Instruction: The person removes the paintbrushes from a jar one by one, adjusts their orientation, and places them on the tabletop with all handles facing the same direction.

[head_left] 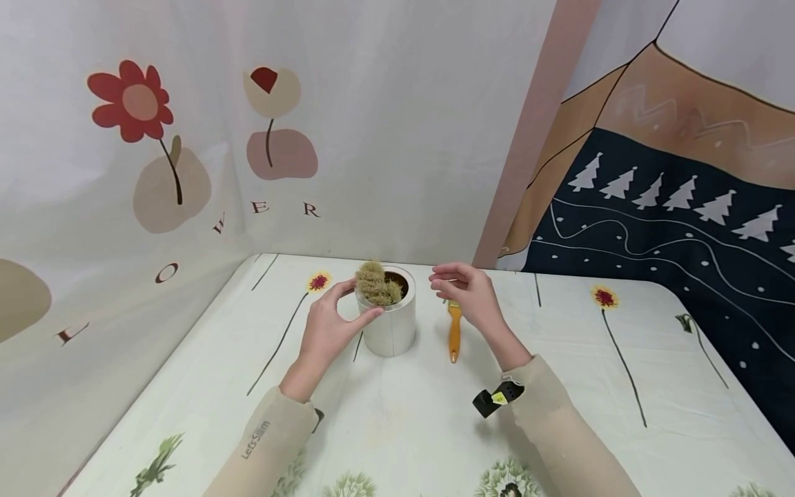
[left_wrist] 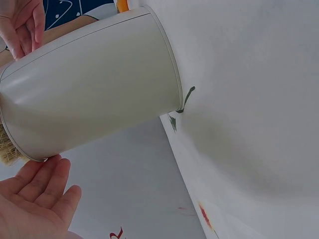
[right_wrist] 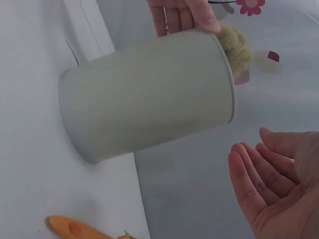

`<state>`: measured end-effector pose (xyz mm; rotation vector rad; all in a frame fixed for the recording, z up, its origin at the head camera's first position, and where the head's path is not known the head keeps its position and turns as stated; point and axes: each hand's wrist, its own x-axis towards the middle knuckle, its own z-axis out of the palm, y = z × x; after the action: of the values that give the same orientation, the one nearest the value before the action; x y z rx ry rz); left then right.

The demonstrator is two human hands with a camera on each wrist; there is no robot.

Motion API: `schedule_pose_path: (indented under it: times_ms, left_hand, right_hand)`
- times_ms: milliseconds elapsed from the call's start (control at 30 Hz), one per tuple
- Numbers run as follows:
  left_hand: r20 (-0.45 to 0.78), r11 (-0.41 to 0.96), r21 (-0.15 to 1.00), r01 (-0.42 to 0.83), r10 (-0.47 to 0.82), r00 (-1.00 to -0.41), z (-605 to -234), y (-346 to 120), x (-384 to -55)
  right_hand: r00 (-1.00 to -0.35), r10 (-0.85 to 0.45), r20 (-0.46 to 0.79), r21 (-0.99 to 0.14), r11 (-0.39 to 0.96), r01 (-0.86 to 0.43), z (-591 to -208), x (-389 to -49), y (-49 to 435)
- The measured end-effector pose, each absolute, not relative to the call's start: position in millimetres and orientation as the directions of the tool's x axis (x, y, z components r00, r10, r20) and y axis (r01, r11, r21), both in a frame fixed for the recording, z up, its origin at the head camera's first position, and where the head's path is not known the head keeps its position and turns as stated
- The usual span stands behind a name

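Observation:
A white cylindrical pot [head_left: 390, 331] stands upright on the table, its inside dark. Yellow-green clumps that look like dry moss [head_left: 376, 284] fill the left part of its mouth, and some show past the rim in the right wrist view [right_wrist: 233, 47]. My left hand [head_left: 332, 324] holds the pot at the rim, thumb in front and fingertips at the left side. To the right of the pot my right hand [head_left: 468, 293] hovers, apart from it, fingers loosely bent with nothing in them. Beneath that hand lies an orange-handled brush [head_left: 455, 335], its bristle end partly hidden.
The table wears a white cloth [head_left: 385, 421] printed with flowers. Behind and to the left hangs a white curtain [head_left: 397, 138] with flower prints. A dark blue hanging with tree prints [head_left: 671, 241] is at the right. A black strap device [head_left: 499, 399] sits on my right wrist.

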<state>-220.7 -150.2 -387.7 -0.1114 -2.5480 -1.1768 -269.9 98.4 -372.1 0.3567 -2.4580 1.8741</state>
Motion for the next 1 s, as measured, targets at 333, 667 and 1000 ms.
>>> schedule_pose_path:
  times_ms: [333,667,1000]
  left_hand:
    - [0.323,0.655,0.728,0.201,-0.07,-0.944,-387.5,-150.5,-221.1]
    - [0.314,0.65,0.734,0.196,-0.069,-0.947,-388.2,-150.5,-221.2]
    - [0.321,0.648,0.734,0.205,-0.065,-0.945,-389.1,-151.2,-222.0]
  right_hand:
    - [-0.954,-0.205,0.219,-0.941,0.214,-0.262,-360.6,-259.6,90.3]
    - [-0.941,-0.235,0.243,-0.937,0.193,-0.29,-357.6,-252.4,82.0]
    - [-0.916,-0.271,0.294,-0.892,0.265,-0.365,-354.8,-246.6,73.7]
